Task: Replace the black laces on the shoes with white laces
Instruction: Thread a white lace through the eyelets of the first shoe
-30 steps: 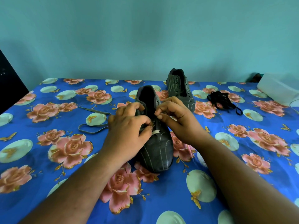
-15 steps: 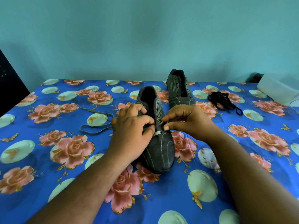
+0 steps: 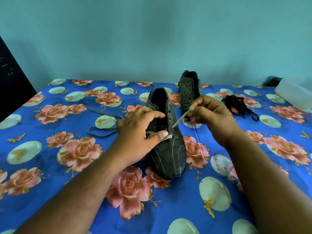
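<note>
A dark striped shoe lies toe toward me on the floral blue cloth. My left hand presses on its left side, thumb over the lowest band of white lace. My right hand pinches the end of the white lace, which runs taut up and to the right from an eyelet on the shoe's right side. The second dark shoe stands behind, with no lace in its eyelets. The removed black laces sit bunched at the right.
A loose greyish lace loops on the cloth left of the shoe. A white box stands at the far right by the teal wall. A dark object borders the left edge.
My right hand has moved from the shoe's eyelets up and to the right, drawing the white lace end out through an eyelet. The left hand has stayed on the shoe.
</note>
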Demonstrator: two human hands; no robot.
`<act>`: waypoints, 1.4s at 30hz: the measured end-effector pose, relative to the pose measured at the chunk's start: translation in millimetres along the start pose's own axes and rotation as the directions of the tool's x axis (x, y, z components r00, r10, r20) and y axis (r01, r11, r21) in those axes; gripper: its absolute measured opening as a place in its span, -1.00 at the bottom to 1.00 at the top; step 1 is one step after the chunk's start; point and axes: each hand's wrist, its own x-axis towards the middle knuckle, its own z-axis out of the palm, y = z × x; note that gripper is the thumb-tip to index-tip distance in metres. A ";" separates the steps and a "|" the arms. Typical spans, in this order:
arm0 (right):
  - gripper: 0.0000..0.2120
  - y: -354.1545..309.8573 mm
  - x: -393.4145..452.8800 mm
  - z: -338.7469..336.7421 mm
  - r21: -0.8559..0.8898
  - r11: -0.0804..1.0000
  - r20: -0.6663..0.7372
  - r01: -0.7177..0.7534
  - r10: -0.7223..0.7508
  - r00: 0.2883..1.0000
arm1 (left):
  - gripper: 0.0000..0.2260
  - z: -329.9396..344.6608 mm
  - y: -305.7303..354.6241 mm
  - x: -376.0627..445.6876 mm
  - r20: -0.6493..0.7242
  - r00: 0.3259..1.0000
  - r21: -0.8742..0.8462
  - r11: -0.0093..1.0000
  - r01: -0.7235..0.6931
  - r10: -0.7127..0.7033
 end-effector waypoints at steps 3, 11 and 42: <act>-0.87 -4.8 3.8 -9.7 0.059 0.998 -0.233 -0.036 0.049 0.971 | -0.48 -0.5 -4.0 0.2 0.029 0.999 -0.002 1.000 0.022 -0.022; -0.77 12.7 2.9 -13.1 -0.788 0.550 0.005 0.278 -0.445 0.896 | -0.16 -15.9 -7.0 -2.5 0.220 0.975 -0.111 0.993 0.036 -0.011; -0.78 18.2 0.6 12.3 -0.679 0.521 0.415 0.518 -0.310 0.855 | 0.06 -13.6 -15.0 -1.5 0.297 0.947 -0.071 0.987 0.147 -0.120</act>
